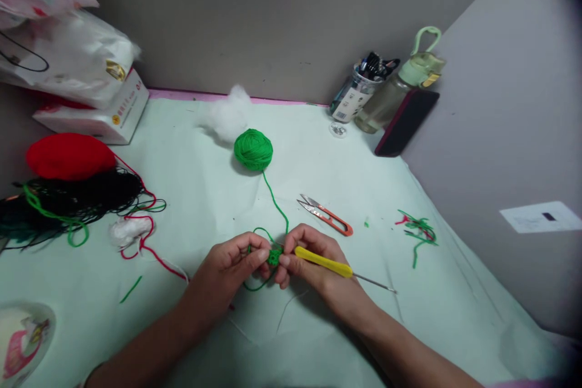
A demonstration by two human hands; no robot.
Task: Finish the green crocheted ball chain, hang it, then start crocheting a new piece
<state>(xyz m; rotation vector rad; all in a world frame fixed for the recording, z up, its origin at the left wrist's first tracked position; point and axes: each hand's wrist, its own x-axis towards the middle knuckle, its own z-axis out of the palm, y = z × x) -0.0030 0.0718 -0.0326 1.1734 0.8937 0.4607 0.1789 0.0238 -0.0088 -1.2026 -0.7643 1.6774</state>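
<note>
Between my two hands is a small green crochet piece (273, 256). My left hand (240, 260) pinches its left side between thumb and fingers. On its right edge, the fingertips of my right hand (311, 251) are closed. A crochet hook (324, 262) with a yellow handle lies across my right hand, its metal shaft pointing right and away from the piece. Green yarn loops around the left fingers, and a strand runs up to a green yarn ball (253, 150). Orange-handled thread snips (325, 215) lie just beyond my right hand.
White stuffing (227, 114) sits behind the ball. At left are red yarn (70, 156), black yarn (100, 197) and a box (120, 109) under bags. A pen cup (352, 97), a bottle (386, 100) and a phone (407, 124) stand back right. Yarn scraps (419, 230) lie at right.
</note>
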